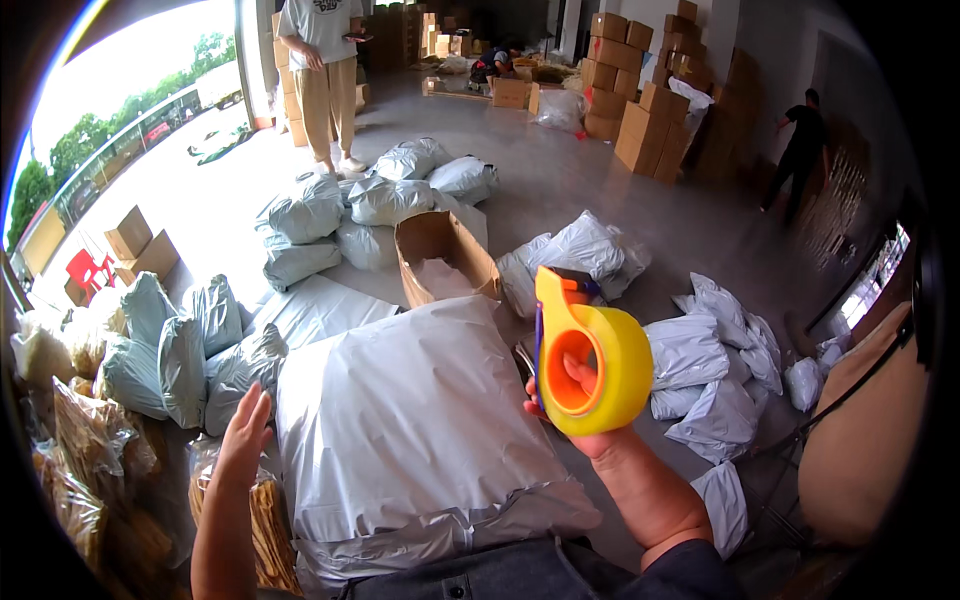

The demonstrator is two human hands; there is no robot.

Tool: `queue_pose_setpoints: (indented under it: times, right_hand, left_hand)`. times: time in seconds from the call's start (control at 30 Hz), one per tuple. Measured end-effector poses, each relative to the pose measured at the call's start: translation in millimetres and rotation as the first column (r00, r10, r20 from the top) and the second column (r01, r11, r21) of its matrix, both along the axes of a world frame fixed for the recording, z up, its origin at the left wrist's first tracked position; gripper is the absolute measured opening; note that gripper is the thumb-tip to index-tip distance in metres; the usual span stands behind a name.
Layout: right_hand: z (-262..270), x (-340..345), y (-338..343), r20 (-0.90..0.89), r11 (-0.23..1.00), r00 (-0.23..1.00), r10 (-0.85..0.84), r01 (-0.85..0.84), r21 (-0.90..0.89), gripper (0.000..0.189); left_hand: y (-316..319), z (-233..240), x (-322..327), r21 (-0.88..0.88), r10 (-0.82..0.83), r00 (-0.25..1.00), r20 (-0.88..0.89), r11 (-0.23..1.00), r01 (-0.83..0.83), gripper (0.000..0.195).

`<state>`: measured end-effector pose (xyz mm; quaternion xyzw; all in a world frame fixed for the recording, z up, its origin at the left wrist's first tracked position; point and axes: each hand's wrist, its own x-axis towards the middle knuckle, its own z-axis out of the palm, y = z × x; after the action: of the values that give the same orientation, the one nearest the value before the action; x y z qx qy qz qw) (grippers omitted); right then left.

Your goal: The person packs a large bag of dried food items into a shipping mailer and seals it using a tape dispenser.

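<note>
My right hand [581, 397] grips a handheld packing tape dispenser [553, 300] loaded with a thick roll of yellow tape [628, 367], raised at the right edge of a large white plastic mailing bag [405, 420]. Part of that hand shows through the orange hub; the rest is behind the roll. The bag lies full and flat-topped before me, its near end folded and crumpled against my body. My left hand [244, 427] is raised at the bag's left side, empty, seen edge-on with fingers extended. Whether it touches the bag is not clear.
An open cardboard box [446, 255] stands beyond the bag. Piled grey-white parcels [390, 195] lie behind it, with more parcels [712, 360] on the floor at right. Clear bags of dried goods [97, 465] crowd the left. A person [322, 75] stands at the back; stacked cartons [615, 60] rise behind.
</note>
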<state>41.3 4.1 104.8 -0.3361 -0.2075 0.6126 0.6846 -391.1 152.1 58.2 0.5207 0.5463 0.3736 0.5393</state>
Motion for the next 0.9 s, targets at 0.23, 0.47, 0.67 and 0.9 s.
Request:
queue_pose_setpoints:
  times: [0.23, 0.47, 0.67, 0.9]
  right_hand:
    - [-83.4, 16.0, -41.0, -0.115, 0.992, 0.986, -0.121, 0.122, 0.002, 0.042]
    - [-109.0, 20.7, -10.9, 0.076, 0.994, 0.995, -0.065, 0.058, 0.09, 0.032]
    - [-51.8, 37.7, -17.7, 0.046, 0.968, 0.985, -0.168, 0.156, 0.197, 0.026]
    - [-48.1, 44.5, -5.9, 0.22, 0.963, 0.956, -0.193, 0.142, 0.229, 0.036]
  left_hand:
    - [-139.9, 38.3, 9.4, -0.102, 0.135, 0.97, 0.2, 0.988, -0.116, 0.082]
    - [-134.1, 21.5, 47.3, -0.154, -0.036, 0.96, 0.278, 0.985, 0.081, 0.091]
    - [-147.4, -28.5, 95.7, -0.231, -0.003, 0.852, 0.523, 0.962, 0.145, 0.066]
    - [-173.1, -46.2, 100.9, -0.287, -0.023, 0.778, 0.628, 0.922, 0.259, 0.064]
